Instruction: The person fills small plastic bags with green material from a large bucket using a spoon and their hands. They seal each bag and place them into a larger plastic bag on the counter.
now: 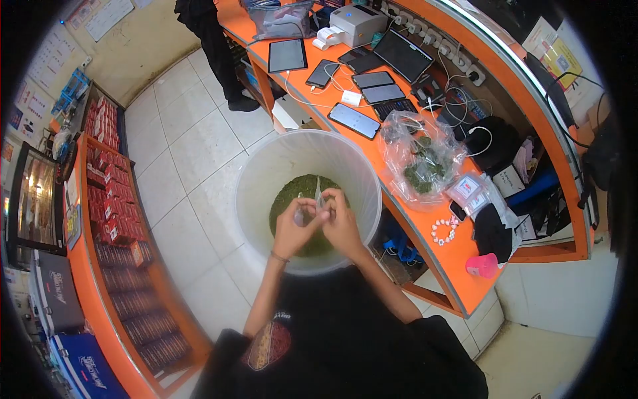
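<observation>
Both hands are close together over a large translucent tub [359,199], with finely cut green material [289,193] at its bottom. My left hand [297,229] has its fingers curled, pinching one side of a small clear plastic bag [318,188]. Opposite it, my right hand [341,223] pinches the bag's other side, and the thumbs nearly meet. The fingers partly cover the bag, so what it contains cannot be made out.
An orange counter [435,256] at the right holds phones [354,120], a plastic bag of green material [425,169], a pink cup [482,266] and a printer [359,25]. Shelves of red boxes [116,193] stand left. A person's dark-clothed leg [219,60] is behind the tub.
</observation>
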`<state>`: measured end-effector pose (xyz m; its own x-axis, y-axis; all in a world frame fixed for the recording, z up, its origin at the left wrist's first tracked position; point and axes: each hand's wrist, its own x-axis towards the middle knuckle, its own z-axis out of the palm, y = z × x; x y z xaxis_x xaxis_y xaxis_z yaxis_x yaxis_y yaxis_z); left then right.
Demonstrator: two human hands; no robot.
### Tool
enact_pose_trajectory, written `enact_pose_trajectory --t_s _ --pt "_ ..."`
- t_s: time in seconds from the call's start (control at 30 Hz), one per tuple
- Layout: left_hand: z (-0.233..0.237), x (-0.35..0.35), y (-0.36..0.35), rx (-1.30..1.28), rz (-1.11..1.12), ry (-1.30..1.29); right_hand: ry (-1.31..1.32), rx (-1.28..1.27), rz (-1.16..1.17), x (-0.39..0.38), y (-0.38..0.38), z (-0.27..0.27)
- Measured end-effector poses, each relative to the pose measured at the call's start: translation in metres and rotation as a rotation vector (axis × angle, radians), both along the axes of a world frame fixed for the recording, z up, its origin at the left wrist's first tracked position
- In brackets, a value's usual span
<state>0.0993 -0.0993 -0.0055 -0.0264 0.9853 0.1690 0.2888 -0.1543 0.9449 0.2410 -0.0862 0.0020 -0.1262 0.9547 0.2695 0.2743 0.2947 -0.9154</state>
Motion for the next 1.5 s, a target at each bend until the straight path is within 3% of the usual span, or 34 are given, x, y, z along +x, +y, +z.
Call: enact_pose_trajectory --t_s 0.1,0.3,0.37,0.4,0.47,0.57,0.67,0.77,1.1,1.17,1.2,1.27,1.33,1.4,1.43,1.5 --pt "0.004 0.002 0.0 -0.112 0.043 -0.12 -0.034 -0.003 0.029 -0.001 -0.004 0.007" --pt "0.017 -0.002 0.0 -0.036 0.249 0.089 -0.042 0.021 0.033 0.001 -0.002 0.005" --pt "0.015 -0.014 0.004 0.285 0.227 0.358 -0.074 0.035 -0.038 0.002 0.002 0.006" --pt "0.014 -0.017 0.006 0.285 0.227 0.357 -0.028 0.019 -0.038 0.002 0.003 0.007" --pt "0.024 -0.02 0.007 0.367 -0.061 0.257 0.016 0.001 -0.035 0.003 0.006 0.008" --pt "0.04 -0.024 0.002 0.171 -0.168 0.228 0.095 -0.08 -0.011 0.011 0.012 0.008" --pt "0.041 -0.022 0.005 0.329 -0.138 0.316 0.178 -0.132 0.058 0.01 0.013 0.008" --pt "0.033 -0.026 0.005 0.209 -0.147 0.249 0.186 -0.144 0.154 0.003 0.012 0.009" --pt "0.028 -0.042 0.0 0.267 0.08 0.255 0.121 -0.211 0.276 -0.022 0.039 0.023" --pt "0.028 -0.051 0.0 0.331 0.235 0.289 0.423 -0.264 0.393 -0.033 0.044 0.023" --pt "0.028 -0.054 -0.002 0.32 0.251 0.29 0.419 -0.276 0.407 -0.034 0.05 0.024" --pt "0.029 -0.061 -0.005 0.133 0.477 -0.1 0.338 -0.502 0.361 -0.033 0.07 0.027" --pt "0.015 -0.073 -0.005 0.268 0.549 -0.083 0.287 -0.429 0.362 -0.048 0.094 -0.004" --pt "0.019 -0.077 -0.008 0.176 0.621 -0.398 0.049 -0.326 0.461 -0.065 0.117 -0.035" --pt "0.005 -0.085 -0.007 0.22 0.639 -0.315 0.047 -0.326 0.465 -0.075 0.124 -0.051" --pt "0.011 -0.084 -0.009 0.199 0.642 -0.395 -0.02 -0.315 0.523 -0.098 0.131 -0.084"
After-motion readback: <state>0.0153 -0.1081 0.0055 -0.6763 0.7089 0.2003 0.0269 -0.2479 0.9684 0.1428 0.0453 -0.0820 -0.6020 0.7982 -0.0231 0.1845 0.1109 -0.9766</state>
